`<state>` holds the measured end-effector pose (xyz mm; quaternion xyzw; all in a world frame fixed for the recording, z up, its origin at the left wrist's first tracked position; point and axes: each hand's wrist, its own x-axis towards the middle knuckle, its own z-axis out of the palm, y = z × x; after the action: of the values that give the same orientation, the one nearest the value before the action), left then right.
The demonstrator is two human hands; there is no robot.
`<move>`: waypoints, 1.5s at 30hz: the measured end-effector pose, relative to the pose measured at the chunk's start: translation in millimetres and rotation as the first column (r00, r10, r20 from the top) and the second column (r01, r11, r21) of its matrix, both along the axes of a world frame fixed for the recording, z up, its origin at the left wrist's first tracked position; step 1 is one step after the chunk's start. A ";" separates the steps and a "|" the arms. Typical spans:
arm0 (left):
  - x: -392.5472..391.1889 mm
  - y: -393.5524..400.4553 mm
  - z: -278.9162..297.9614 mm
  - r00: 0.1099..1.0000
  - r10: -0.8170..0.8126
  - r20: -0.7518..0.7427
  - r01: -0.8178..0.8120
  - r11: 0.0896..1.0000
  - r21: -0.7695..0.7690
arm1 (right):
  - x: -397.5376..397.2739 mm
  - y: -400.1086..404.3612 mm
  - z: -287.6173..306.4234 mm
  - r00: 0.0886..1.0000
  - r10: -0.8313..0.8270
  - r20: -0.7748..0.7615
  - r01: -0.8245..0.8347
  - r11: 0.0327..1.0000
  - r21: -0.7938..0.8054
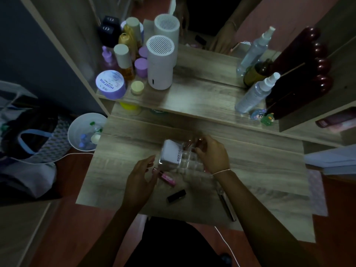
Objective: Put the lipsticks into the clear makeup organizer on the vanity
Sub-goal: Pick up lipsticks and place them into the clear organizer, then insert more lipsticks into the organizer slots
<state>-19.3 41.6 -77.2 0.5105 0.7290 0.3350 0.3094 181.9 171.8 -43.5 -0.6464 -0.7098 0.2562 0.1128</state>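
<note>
A clear makeup organizer (pixel 187 160) stands on the wooden vanity (pixel 260 170), with a white box (pixel 171 152) in its left part. My right hand (pixel 212 154) is at its far right side, fingers closed on a small dark-tipped lipstick at the top slots. My left hand (pixel 141 175) rests at the organizer's left front corner, fingers apart and touching its wall. A pink lip gloss tube (pixel 167 177) lies just in front of the organizer. A black lipstick (pixel 176 195) lies nearer me. A slim dark tube (pixel 226 204) lies to the right under my forearm.
The raised shelf behind holds a white cylinder device (pixel 160 63), purple jars (pixel 111 84), bottles and spray bottles (pixel 254 93). A mirror stands behind. A white bin (pixel 84 132) and bags sit on the floor at left. A white cable (pixel 227 245) runs near my lap.
</note>
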 end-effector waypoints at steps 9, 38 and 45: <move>7.3 -7.1 8.8 0.994 -0.106 -0.039 0.111 0.985 0.129 | 5.7 -26.0 11.0 0.993 -0.092 -0.075 0.099 0.990 0.102; 11.0 14.1 -39.5 0.515 -0.546 -0.661 0.640 0.758 -0.128 | 81.5 -158.2 -56.2 0.942 -0.328 0.072 0.333 0.941 -0.066; 29.1 5.8 -17.5 0.759 -0.492 -0.426 0.528 0.848 -0.038 | 54.3 -158.9 -54.0 0.965 -0.261 -0.013 0.258 0.961 -0.097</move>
<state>9.7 47.4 -94.7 0.7619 0.5964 0.1508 0.2028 236.2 12.9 -97.5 -0.7351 -0.6045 0.2807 0.1240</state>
